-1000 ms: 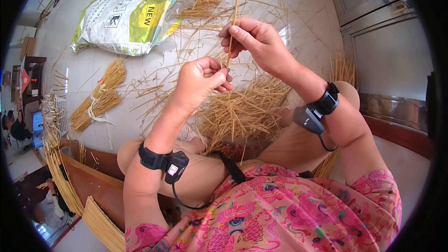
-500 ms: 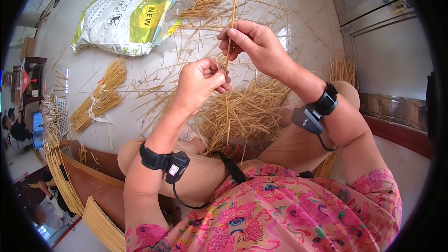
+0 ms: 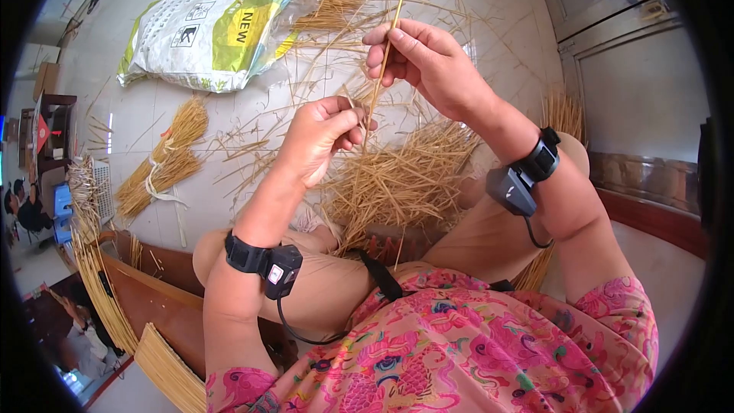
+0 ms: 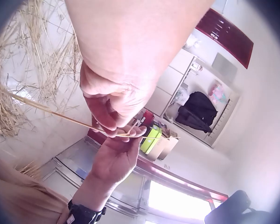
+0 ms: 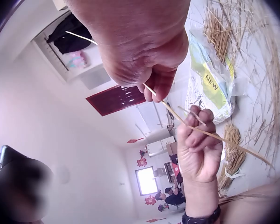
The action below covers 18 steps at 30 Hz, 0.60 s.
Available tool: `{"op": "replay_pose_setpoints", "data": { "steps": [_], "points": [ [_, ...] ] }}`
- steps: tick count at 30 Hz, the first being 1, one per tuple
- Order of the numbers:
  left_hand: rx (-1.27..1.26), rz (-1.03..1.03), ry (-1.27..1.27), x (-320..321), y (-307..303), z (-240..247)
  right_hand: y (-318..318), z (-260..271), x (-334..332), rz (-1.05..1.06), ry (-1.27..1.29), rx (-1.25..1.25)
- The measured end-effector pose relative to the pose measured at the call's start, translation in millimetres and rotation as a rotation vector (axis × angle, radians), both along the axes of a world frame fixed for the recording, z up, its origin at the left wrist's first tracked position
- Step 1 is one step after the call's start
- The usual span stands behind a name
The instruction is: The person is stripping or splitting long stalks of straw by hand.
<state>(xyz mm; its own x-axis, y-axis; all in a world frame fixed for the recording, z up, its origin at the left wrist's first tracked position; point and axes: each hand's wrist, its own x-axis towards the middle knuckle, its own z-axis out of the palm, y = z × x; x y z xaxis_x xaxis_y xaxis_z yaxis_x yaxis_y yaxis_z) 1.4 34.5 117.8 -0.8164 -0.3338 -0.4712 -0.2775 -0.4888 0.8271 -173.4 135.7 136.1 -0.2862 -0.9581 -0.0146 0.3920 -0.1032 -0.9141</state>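
A long, thin straw stalk point(image 3: 401, 0) slants over the floor, its upper end running out of the head view's top. My right hand point(image 3: 432, 61) pinches it between thumb and fingers partway up. Lower and to the left, my left hand point(image 3: 321, 138) has its thumb and fingers curled beside the stalk's lower part. In the right wrist view a short, pale straw strip point(image 5: 191, 115) sticks out from the left fingers, and the stalk crosses in front of them. The left wrist view has the right hand point(image 4: 114, 163) behind the stalk point(image 4: 60, 115).
A loose straw heap point(image 3: 405, 176) lies on the floor below the hands. A white-and-green sack point(image 3: 214, 30) and a tied straw bundle point(image 3: 164, 157) lie to the left. A metal cabinet point(image 3: 650, 92) stands at right, a brown wooden piece point(image 3: 153, 287) at lower left.
My right hand has shifted slightly up and right with the stalk. The stalk's lower end has risen from near the lap to just below my left hand, which has moved a little left.
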Motion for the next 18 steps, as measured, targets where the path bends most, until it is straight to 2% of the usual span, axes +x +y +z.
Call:
{"op": "replay_pose_setpoints", "data": {
  "steps": [4, 6, 12, 18],
  "points": [
    [0.067, -0.036, 0.099, -0.5, -0.7, 5.3, -1.2, -5.9, 3.0, 0.006, 0.047, 0.028],
    [0.012, -0.043, 0.082, -0.3, -0.2, 2.3, -1.6, -7.5, 5.4, 0.016, 0.033, 0.032],
    [-0.010, 0.037, 0.043, -0.9, 1.9, -2.5, -0.4, -6.9, 7.4, 0.010, 0.399, 0.225],
    [-0.006, 0.073, 0.027, -0.5, -0.2, -8.9, -1.7, -10.6, 7.9, -0.024, 0.317, 0.220]
  ]
}}
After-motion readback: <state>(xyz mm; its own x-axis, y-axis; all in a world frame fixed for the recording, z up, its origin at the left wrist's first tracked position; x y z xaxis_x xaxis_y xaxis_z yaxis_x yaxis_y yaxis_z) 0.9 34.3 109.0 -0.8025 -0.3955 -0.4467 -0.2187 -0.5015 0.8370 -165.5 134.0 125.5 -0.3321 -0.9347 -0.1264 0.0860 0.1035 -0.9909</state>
